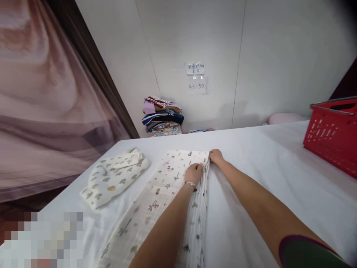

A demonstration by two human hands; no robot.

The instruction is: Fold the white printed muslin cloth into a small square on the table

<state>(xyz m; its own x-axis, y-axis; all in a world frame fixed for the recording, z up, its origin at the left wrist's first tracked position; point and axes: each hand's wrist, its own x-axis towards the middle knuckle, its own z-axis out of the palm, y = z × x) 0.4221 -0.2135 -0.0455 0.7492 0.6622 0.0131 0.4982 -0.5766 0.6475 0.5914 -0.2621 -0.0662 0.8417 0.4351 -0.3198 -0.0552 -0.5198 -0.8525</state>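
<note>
Left hand [193, 174] and right hand [216, 156] pinch a printed cloth [157, 191] near one corner, apparently keeping its layers aligned.

Soft, diffuse light greyed the white panelled wall [178, 33], with faint shadows low down. Glints dotted the glossy clear tape [198, 77]. Wide-angle stretch skewed the edges, the top right corner darkened, and coarse pixel blocks [41, 240] hid the bottom left.
</note>
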